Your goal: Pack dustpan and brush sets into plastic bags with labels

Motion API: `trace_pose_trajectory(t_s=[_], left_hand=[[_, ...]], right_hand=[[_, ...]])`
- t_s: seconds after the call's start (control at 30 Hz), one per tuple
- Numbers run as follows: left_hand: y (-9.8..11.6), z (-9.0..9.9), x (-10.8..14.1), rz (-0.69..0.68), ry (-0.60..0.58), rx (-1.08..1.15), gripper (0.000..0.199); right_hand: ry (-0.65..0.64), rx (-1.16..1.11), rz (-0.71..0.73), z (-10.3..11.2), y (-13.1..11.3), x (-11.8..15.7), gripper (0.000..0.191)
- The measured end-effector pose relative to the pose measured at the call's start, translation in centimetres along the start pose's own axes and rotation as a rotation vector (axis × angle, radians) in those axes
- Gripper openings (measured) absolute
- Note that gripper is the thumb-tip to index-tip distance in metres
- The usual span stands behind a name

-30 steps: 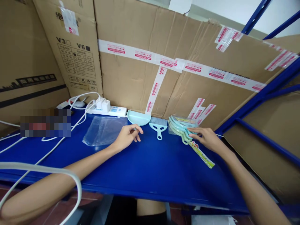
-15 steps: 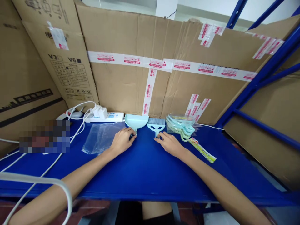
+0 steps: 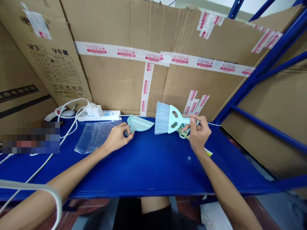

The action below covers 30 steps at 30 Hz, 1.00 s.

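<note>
My left hand point(image 3: 119, 135) is closed around the handle of a pale mint dustpan point(image 3: 141, 124), whose pan points to the right above the blue table. In my right hand point(image 3: 198, 131) is the handle of a small hand brush point(image 3: 172, 119) in the same mint colour. The brush is raised, its pale bristles facing left toward the dustpan, with a small gap between the two. Behind my right hand and the brush lie several pale green and mint pieces point(image 3: 184, 132), mostly covered from view.
A clear plastic bag point(image 3: 96, 135) lies left of my left hand. Behind it a white power strip point(image 3: 110, 115) with plugs stands along the cardboard wall point(image 3: 115, 83). White cables point(image 3: 49, 158) cross the table's left side. A blue metal frame point(image 3: 242, 94) rises at the right.
My right hand has lifted the brush off the table, moved right and turned it so its bristles face left. My left hand has turned the dustpan sideways. The camera view has shifted slightly.
</note>
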State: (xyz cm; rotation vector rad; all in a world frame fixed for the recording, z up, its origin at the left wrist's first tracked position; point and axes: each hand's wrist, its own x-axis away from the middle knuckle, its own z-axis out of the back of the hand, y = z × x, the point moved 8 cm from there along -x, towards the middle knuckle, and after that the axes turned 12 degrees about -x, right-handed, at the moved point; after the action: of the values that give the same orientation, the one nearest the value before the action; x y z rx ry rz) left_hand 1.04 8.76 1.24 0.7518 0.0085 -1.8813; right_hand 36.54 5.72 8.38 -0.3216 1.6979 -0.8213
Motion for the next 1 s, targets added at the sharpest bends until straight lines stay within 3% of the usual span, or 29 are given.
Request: trace_pose_trajectory(t_s=[0.1, 0.23, 0.33, 0.5, 0.6, 0.67, 0.73, 0.8, 0.93, 1.0], left_hand=[[1.0, -0.2, 0.0, -0.153, -0.093, 0.103, 0.022], [2.2, -0.7, 0.5, -0.303, -0.319, 0.21, 0.008], [2.4, -1.2, 0.8, -0.318, -0.458, 0.295, 0.011], [2.3, -1.9, 1.0, -0.294, -0.487, 0.35, 0.013], [2.7, -2.1, 1.1, -0.303, -0.471, 0.358, 0.012], [3.0, -2.0, 1.1, -0.314, -0.461, 0.352, 0.012], [3.0, -1.9, 1.1, -0.318, -0.445, 0.315, 0.014], [2.5, -1.6, 0.9, -0.288, -0.401, 0.249, 0.015], [0.4, -0.6, 0.0, -0.12, -0.289, 0.141, 0.02], [-0.4, 0.1, -0.3, -0.033, -0.224, 0.125, 0.026]], right_hand=[[0.063, -0.212, -0.111, 0.9, 1.1, -0.4, 0.033], [-0.015, -0.316, -0.243, -0.2, 2.7, 0.0, 0.035], [-0.097, -0.381, -0.381, -1.6, 3.4, 0.8, 0.036], [-0.276, -0.54, -0.6, -4.3, 3.5, 2.6, 0.044], [-0.456, -0.487, -0.649, -5.7, 3.5, 4.0, 0.054], [-0.568, -0.392, -0.638, -6.3, 3.4, 4.9, 0.05], [-0.596, -0.325, -0.587, -6.4, 3.0, 5.1, 0.04], [-0.508, -0.273, -0.474, -5.6, 2.0, 4.4, 0.033], [-0.103, 0.057, 0.021, -1.1, -2.4, 2.3, 0.023], [0.009, 0.289, 0.293, 0.2, -4.7, 2.4, 0.021]])
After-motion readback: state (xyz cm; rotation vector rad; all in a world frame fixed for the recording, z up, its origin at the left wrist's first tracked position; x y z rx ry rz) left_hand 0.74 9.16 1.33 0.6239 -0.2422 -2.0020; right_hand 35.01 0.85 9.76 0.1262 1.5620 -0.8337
